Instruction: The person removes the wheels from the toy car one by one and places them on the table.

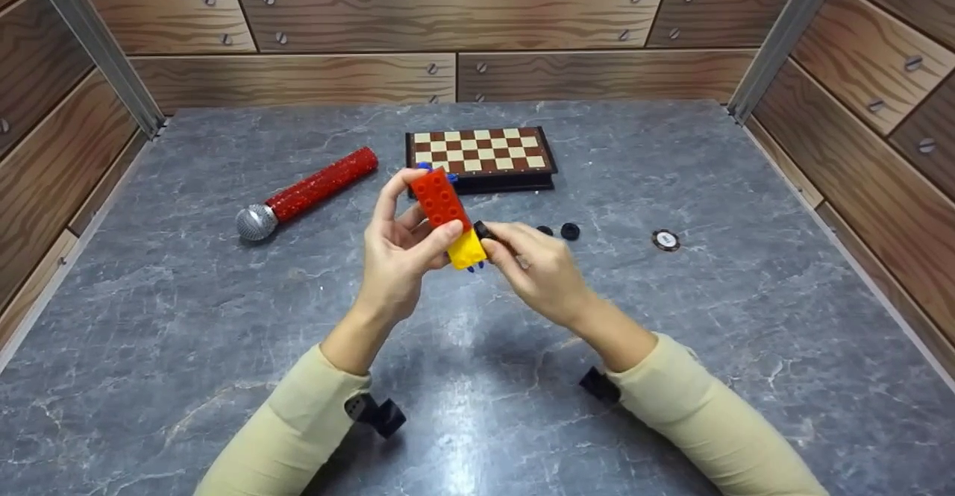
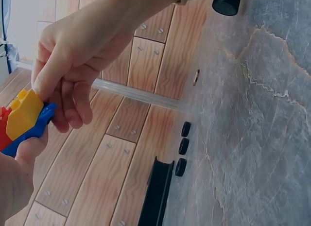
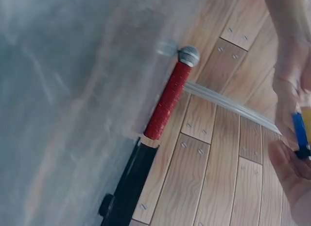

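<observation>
- Nearest the camera, two cream sleeves (image 1: 298, 421) reach in over the grey marble-patterned table (image 1: 186, 317), each with a black wrist mount.
- Above the table's middle, the left hand (image 1: 395, 257) curls its fingers and thumb round a stack of toy bricks (image 1: 450, 216): red on top, yellow below, a blue plate behind.
- Touching the stack's lower right, the right hand (image 1: 537, 268) pinches a small black wheel (image 1: 481, 229) against the yellow brick.
- Judging by looks, the bricks are light, rigid, smooth plastic; gripping the long flat sides seems safest, since pressing a stud corner could pop a joint.
- Just beyond lie two more black wheels (image 1: 559, 231) and a round token (image 1: 665, 239).
- Farther back sit a red microphone (image 1: 310, 192) and a folded chessboard (image 1: 479, 157), before wood-grain walls.
</observation>
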`<state>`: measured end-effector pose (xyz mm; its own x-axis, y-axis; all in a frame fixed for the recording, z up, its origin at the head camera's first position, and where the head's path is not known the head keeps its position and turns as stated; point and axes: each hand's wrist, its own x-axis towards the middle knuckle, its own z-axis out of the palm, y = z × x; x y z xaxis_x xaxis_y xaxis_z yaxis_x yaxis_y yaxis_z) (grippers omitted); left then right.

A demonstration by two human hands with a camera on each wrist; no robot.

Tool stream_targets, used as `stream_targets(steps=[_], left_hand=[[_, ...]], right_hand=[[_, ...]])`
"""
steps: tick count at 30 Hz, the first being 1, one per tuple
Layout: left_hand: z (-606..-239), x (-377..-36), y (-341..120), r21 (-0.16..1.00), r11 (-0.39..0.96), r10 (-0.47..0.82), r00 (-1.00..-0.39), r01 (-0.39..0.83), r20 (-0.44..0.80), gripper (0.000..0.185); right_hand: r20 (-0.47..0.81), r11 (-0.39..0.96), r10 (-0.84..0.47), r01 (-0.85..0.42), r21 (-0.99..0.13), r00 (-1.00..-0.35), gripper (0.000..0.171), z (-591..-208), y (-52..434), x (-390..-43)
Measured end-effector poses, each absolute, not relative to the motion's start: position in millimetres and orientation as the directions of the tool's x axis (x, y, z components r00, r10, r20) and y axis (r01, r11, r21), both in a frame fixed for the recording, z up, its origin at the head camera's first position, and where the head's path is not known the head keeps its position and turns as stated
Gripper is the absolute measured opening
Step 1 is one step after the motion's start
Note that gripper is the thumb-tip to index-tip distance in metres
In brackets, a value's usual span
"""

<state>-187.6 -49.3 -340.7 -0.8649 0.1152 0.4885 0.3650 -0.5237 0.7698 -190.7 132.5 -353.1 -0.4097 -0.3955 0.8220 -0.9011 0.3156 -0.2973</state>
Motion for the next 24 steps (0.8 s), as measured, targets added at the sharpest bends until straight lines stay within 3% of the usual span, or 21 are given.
stream_targets(steps=[4, 8, 15, 24], left_hand=[[-340, -188, -50, 0.771, -0.525, 0.121, -0.865, 0.36, 0.486, 0.056], [-339, -187, -52, 0.766, -0.521, 0.136, -0.849, 0.377, 0.51, 0.056], [-338, -186, -52, 0.769, -0.515, 0.184, -0.827, 0.379, 0.531, 0.055], [-338, -187, -52, 0.78, -0.51, 0.219, -0.822, 0.363, 0.526, 0.061]], right_hand=[[0.697, 0.223, -0.43, -0.815, -0.534, -0.574, 0.029, -347, 139, -188], [0.535, 0.05, -0.466, -0.625, -0.779, -0.705, 0.032, -342, 144, -187], [0.424, -0.098, -0.5, -0.437, -0.894, -0.755, 0.031, -341, 150, -190], [0.367, -0.146, -0.519, -0.343, -0.928, -0.772, 0.029, -338, 152, -189]])
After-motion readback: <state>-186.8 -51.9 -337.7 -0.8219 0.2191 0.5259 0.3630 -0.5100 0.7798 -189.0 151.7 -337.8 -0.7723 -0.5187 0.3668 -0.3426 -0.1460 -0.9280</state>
